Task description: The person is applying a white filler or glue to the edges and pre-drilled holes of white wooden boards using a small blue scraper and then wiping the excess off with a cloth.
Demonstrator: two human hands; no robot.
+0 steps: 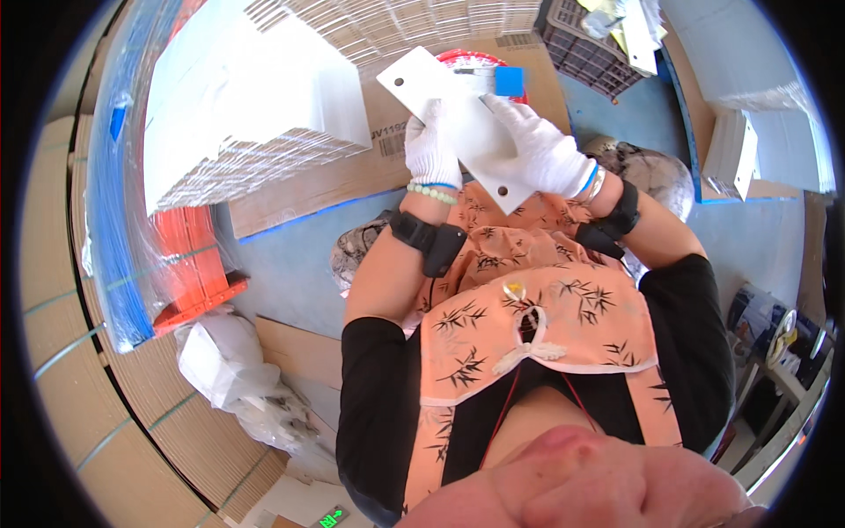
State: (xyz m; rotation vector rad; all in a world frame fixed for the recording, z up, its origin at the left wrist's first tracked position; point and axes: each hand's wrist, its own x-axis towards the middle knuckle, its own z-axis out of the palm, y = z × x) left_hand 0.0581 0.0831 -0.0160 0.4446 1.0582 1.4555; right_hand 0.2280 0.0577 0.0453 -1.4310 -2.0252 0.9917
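A long flat white panel (471, 128) with a dark hole near each end lies tilted between my two hands, above the lap. My left hand (431, 151), in a white knitted glove, grips its left edge with the thumb on top. My right hand (547, 150), gloved the same way, holds the right edge; its fingers beneath the panel are hidden. Just beyond the panel, partly covered by it, sits a round red container (471, 58). A small blue square (509, 81) shows at its near right side.
Tall stacks of white panels (264, 106) stand at the left on cardboard (299, 194). Ahead right is a dark plastic crate (585, 48); more white panels (735, 154) stand farther right. Orange plastic parts (194, 264), clear wrapping (233, 361) and bundled cardboard (70, 387) line the left side.
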